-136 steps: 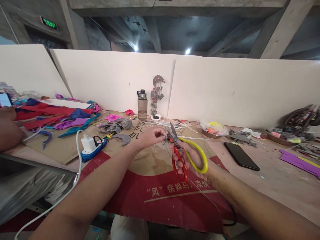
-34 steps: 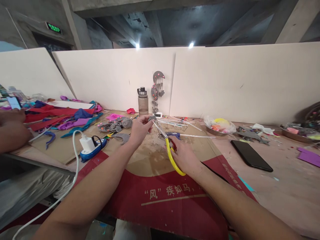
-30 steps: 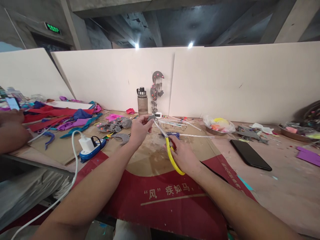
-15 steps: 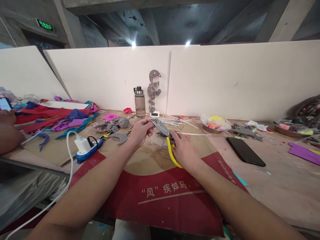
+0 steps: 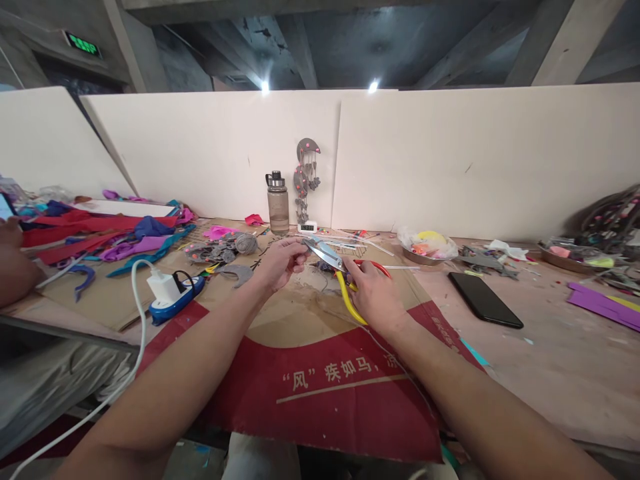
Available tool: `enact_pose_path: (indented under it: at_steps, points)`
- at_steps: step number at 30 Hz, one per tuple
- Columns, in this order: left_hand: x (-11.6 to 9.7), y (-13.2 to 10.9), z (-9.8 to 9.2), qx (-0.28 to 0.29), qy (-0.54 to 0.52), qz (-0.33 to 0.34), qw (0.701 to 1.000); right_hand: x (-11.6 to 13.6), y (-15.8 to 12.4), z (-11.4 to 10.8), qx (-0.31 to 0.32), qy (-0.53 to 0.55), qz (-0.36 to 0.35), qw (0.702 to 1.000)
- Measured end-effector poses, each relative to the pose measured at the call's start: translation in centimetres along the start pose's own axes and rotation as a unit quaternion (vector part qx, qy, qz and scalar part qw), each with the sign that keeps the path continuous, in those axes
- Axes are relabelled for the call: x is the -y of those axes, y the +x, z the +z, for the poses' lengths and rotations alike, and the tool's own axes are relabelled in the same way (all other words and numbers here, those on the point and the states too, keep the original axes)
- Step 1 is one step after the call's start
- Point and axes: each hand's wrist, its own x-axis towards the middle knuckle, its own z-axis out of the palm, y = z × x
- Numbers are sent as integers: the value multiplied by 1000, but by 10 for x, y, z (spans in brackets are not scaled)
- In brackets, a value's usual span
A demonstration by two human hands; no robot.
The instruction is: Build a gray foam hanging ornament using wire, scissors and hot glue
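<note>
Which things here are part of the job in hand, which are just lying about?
In use:
- scissors, held in the right hand
- left hand, at the blade tips; anything it holds is too small to tell
- printed cardboard, beneath the hands

Probably just lying about:
- black phone
- water bottle
- purple sheet

Btl (image 5: 279,208) upright nr sm. wht clock (image 5: 307,227) at bk, blk phone (image 5: 485,300) flat on tbl (image 5: 555,353).
</note>
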Motion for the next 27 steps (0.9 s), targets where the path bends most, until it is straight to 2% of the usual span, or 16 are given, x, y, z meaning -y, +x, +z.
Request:
enact_pose_path:
  at_steps: [13,23,27]
  points:
    - [-5,5,-6,3,-33,-83,996,-5,-1,-3,-4,-59,-13,998]
    - [-4,7,-14,-1,-27,-91,995,-6,-2,-4,4,-33,-16,999]
    - [-2,10,-17,-4,-16,-102,995,-7,-2,-2,9,28,-12,1000]
